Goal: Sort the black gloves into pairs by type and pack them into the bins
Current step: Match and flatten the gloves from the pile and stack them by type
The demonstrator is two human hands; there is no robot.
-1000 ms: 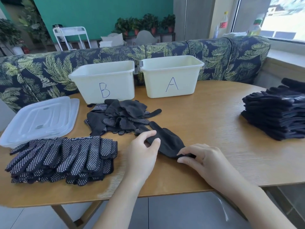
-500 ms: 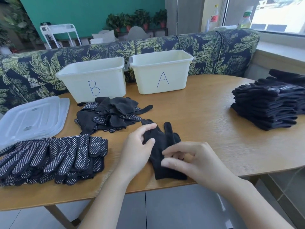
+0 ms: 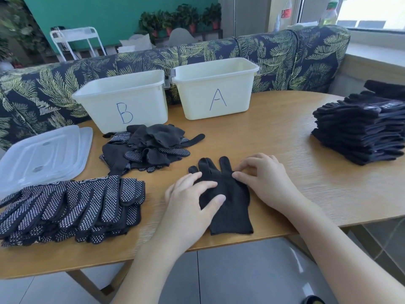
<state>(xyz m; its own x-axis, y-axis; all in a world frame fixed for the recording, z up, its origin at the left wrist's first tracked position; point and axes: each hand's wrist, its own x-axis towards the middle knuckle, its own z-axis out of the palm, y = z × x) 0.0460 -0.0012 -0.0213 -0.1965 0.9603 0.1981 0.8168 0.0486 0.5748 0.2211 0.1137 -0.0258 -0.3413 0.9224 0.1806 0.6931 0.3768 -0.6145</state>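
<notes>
Both hands [image 3: 192, 200] [image 3: 266, 178] press the plain glove [image 3: 230, 207] flat between them.

"B" on left bin [image 3: 122, 102]; "A" on right bin [image 3: 217, 84]

clear lids [image 3: 43, 159], palm-print sofa [image 3: 274, 53]
</notes>
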